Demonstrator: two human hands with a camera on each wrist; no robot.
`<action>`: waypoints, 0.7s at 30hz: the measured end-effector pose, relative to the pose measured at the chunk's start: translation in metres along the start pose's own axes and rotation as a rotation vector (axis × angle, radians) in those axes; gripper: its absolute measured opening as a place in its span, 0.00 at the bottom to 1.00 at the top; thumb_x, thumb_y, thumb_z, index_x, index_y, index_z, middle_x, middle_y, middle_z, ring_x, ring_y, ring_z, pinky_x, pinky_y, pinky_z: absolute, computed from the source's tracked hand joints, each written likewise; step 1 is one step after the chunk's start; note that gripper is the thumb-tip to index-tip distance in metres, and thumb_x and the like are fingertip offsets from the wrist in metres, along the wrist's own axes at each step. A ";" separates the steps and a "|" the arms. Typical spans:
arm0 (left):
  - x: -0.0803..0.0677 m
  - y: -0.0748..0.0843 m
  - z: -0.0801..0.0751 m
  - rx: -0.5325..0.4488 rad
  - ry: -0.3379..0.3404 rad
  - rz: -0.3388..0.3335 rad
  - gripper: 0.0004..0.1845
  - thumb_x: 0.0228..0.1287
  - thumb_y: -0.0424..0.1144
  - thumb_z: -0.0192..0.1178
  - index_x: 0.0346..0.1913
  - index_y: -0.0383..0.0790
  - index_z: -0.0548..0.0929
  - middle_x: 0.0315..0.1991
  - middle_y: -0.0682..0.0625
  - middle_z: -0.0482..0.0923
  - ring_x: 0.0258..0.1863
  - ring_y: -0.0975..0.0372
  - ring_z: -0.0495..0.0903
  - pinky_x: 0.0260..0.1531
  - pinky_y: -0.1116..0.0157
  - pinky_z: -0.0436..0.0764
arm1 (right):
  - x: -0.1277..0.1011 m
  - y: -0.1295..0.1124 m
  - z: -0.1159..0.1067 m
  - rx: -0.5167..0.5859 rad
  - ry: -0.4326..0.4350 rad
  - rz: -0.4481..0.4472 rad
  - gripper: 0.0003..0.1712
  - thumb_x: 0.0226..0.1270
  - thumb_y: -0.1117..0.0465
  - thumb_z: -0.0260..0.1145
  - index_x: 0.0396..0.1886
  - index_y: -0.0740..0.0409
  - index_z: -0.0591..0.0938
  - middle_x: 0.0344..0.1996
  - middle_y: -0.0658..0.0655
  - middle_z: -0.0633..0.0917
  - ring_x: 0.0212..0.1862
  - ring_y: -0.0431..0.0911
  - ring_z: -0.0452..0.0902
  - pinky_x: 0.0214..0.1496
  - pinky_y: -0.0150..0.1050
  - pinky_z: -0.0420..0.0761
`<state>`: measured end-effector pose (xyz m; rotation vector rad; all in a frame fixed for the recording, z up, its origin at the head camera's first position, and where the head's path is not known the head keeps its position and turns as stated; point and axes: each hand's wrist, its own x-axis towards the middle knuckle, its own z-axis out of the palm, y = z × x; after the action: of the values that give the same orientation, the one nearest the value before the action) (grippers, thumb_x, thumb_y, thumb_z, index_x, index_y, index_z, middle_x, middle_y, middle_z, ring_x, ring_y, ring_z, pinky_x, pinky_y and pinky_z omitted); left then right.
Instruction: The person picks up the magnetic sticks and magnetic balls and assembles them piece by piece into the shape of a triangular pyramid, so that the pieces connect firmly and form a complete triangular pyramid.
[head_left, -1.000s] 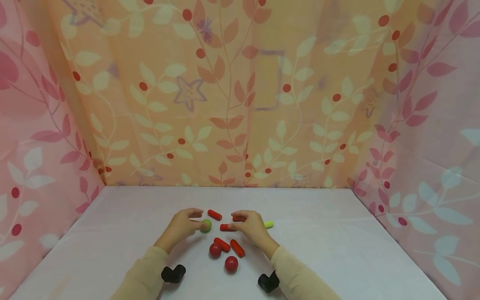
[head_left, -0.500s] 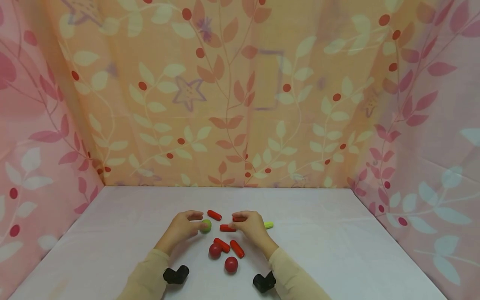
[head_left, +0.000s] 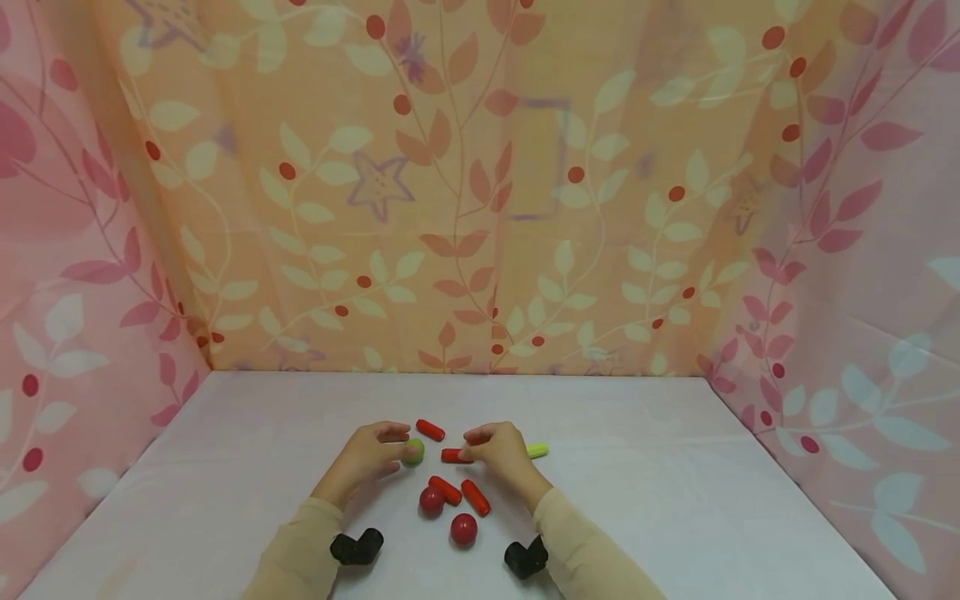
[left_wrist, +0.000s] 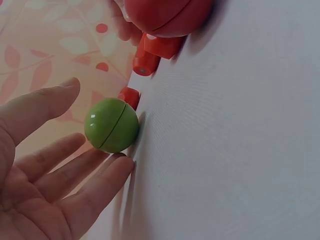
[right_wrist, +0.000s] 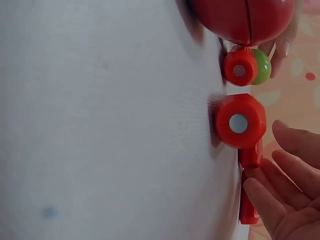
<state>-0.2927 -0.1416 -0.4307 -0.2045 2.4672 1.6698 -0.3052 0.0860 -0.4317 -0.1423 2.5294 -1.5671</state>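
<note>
My left hand (head_left: pixel 396 446) cups a small green ball (head_left: pixel 412 452) on the white table; in the left wrist view the ball (left_wrist: pixel 111 125) sits between thumb and straight fingers (left_wrist: pixel 95 187), not gripped. My right hand (head_left: pixel 469 446) rests by a short red stick (head_left: pixel 452 456), and its relaxed fingers (right_wrist: pixel 280 200) lie against that stick (right_wrist: pixel 249 200). Between my wrists lie two more red sticks (head_left: pixel 446 490) (head_left: pixel 475 497) and two red balls (head_left: pixel 431 501) (head_left: pixel 463 529).
Another red stick (head_left: pixel 431 430) lies just beyond the hands and a green stick (head_left: pixel 537 451) pokes out to the right of my right hand. The white table (head_left: pixel 675 500) is closed in by leaf-patterned cloth walls (head_left: pixel 480 208) on three sides.
Both forearms have drawn slightly inward. The right hand has edged left and now hides the red piece that showed under its thumb. The pieces on the table have not moved.
</note>
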 end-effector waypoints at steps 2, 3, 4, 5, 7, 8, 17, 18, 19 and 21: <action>0.000 0.000 0.000 -0.004 0.005 -0.010 0.29 0.59 0.44 0.72 0.62 0.38 0.79 0.63 0.37 0.76 0.59 0.48 0.78 0.53 0.56 0.83 | 0.001 0.000 0.000 -0.011 0.003 0.012 0.17 0.61 0.62 0.73 0.50 0.61 0.87 0.44 0.55 0.88 0.48 0.46 0.78 0.56 0.44 0.83; 0.000 0.000 0.000 0.000 0.004 -0.010 0.28 0.59 0.43 0.71 0.61 0.38 0.79 0.63 0.37 0.76 0.59 0.48 0.78 0.54 0.57 0.83 | 0.001 0.000 0.001 -0.014 0.004 0.017 0.16 0.61 0.62 0.73 0.49 0.61 0.87 0.44 0.55 0.88 0.48 0.46 0.78 0.55 0.44 0.83; 0.000 0.000 0.001 0.000 0.005 -0.012 0.27 0.60 0.42 0.71 0.61 0.38 0.79 0.63 0.37 0.76 0.58 0.49 0.78 0.53 0.57 0.83 | 0.002 0.000 0.001 -0.018 0.006 0.022 0.16 0.61 0.63 0.73 0.49 0.60 0.87 0.44 0.55 0.88 0.47 0.46 0.78 0.54 0.43 0.84; 0.000 0.001 0.001 0.003 0.006 -0.013 0.26 0.60 0.41 0.71 0.60 0.38 0.80 0.63 0.37 0.76 0.58 0.49 0.78 0.53 0.57 0.83 | 0.002 0.000 0.001 -0.019 0.007 0.025 0.16 0.61 0.64 0.73 0.48 0.61 0.87 0.43 0.55 0.88 0.47 0.47 0.78 0.53 0.42 0.84; 0.000 0.001 0.001 0.012 0.007 -0.010 0.24 0.60 0.39 0.70 0.59 0.37 0.80 0.63 0.36 0.76 0.58 0.49 0.78 0.53 0.57 0.84 | 0.003 -0.001 0.002 -0.027 0.008 0.027 0.15 0.60 0.65 0.73 0.47 0.61 0.87 0.43 0.55 0.88 0.46 0.47 0.77 0.51 0.40 0.84; -0.001 0.002 0.001 0.020 0.007 -0.004 0.24 0.60 0.39 0.70 0.59 0.36 0.81 0.62 0.36 0.77 0.58 0.49 0.78 0.52 0.58 0.84 | 0.004 -0.001 0.003 -0.031 0.010 0.026 0.14 0.59 0.65 0.73 0.46 0.61 0.88 0.43 0.55 0.88 0.46 0.47 0.77 0.49 0.39 0.84; 0.004 -0.002 0.005 0.050 0.028 0.010 0.20 0.59 0.35 0.70 0.54 0.36 0.84 0.57 0.38 0.80 0.53 0.52 0.79 0.47 0.61 0.85 | 0.005 -0.003 0.004 -0.089 0.013 -0.002 0.10 0.59 0.68 0.73 0.41 0.61 0.90 0.42 0.56 0.87 0.44 0.47 0.75 0.41 0.35 0.83; 0.005 -0.002 0.006 0.053 0.031 0.010 0.19 0.59 0.34 0.71 0.54 0.36 0.84 0.57 0.38 0.81 0.52 0.53 0.79 0.46 0.61 0.85 | 0.005 -0.003 0.003 -0.093 0.012 -0.003 0.09 0.59 0.68 0.72 0.41 0.60 0.90 0.42 0.56 0.87 0.44 0.47 0.74 0.40 0.35 0.82; 0.005 -0.002 0.006 0.060 0.031 0.013 0.19 0.59 0.34 0.70 0.54 0.36 0.84 0.56 0.39 0.81 0.50 0.53 0.79 0.46 0.62 0.85 | 0.006 -0.003 0.003 -0.098 0.013 -0.005 0.09 0.59 0.68 0.72 0.40 0.60 0.90 0.42 0.56 0.87 0.44 0.47 0.74 0.40 0.34 0.81; 0.005 -0.002 0.007 0.068 0.035 0.010 0.18 0.59 0.34 0.70 0.53 0.36 0.84 0.55 0.40 0.82 0.49 0.54 0.79 0.45 0.62 0.85 | 0.007 -0.003 0.003 -0.102 0.014 -0.005 0.09 0.59 0.68 0.73 0.40 0.60 0.90 0.42 0.56 0.88 0.44 0.47 0.74 0.40 0.34 0.81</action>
<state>-0.2969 -0.1362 -0.4356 -0.2157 2.5503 1.5958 -0.3117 0.0806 -0.4309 -0.1503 2.6226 -1.4454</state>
